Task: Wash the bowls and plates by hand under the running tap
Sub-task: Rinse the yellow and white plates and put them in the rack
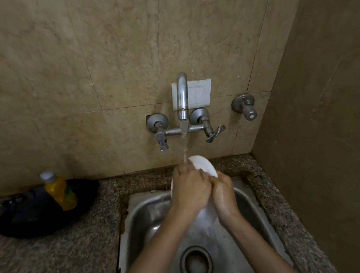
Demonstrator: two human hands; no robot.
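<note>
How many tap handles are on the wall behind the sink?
3. The left handle hangs left of the spout, the lever right of it, and the round knob farther right, alone. None seems hidden.

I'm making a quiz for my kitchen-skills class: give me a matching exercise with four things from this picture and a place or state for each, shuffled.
1 white dish
2 yellow bottle
3 drain
4 tap

A bottom of the sink
B running
C on the counter, left of the sink
D held by left hand and right hand

Pairs: 1-D, 2-C, 3-A, 4-B
</note>
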